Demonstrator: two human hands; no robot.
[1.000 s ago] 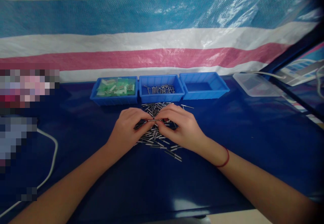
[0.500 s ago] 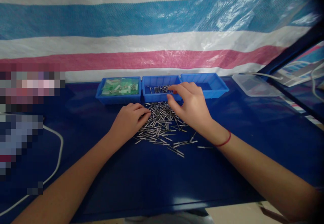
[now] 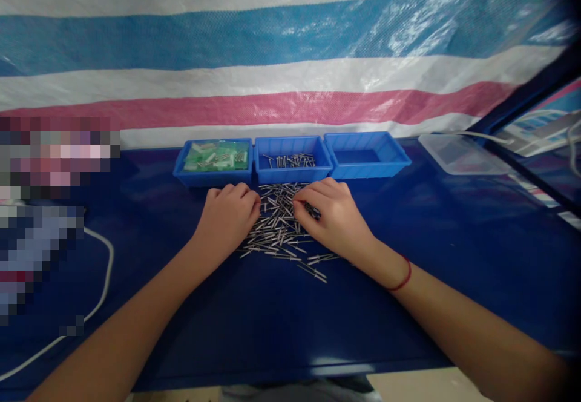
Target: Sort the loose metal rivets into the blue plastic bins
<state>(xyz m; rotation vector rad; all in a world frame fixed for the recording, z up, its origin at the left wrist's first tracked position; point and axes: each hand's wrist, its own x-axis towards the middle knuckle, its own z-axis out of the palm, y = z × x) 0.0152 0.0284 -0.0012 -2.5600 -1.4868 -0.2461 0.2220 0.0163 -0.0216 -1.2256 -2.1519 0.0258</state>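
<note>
Fingers [image 3: 247, 199] of my left hand [image 3: 229, 214] are curled together, tips pressed down at the left edge of the heap of small metal pins [image 3: 279, 232], and the fingers [image 3: 308, 199] of my right hand [image 3: 333, 217] bend the same way onto its right side. The pins lie loose on the blue table [image 3: 272, 317], spread between my two hands and trailing out toward me past my right wrist, which wears a red string [image 3: 402, 278]. I cannot tell whether either hand has a pin pinched, since the fingertips are tucked under. Just beyond the heap stand three blue bins in a row: the left bin [image 3: 213, 179] holds green and white bits, the middle bin [image 3: 290, 175] a few pins, and the right bin [image 3: 367, 171] shows only its floor.
</note>
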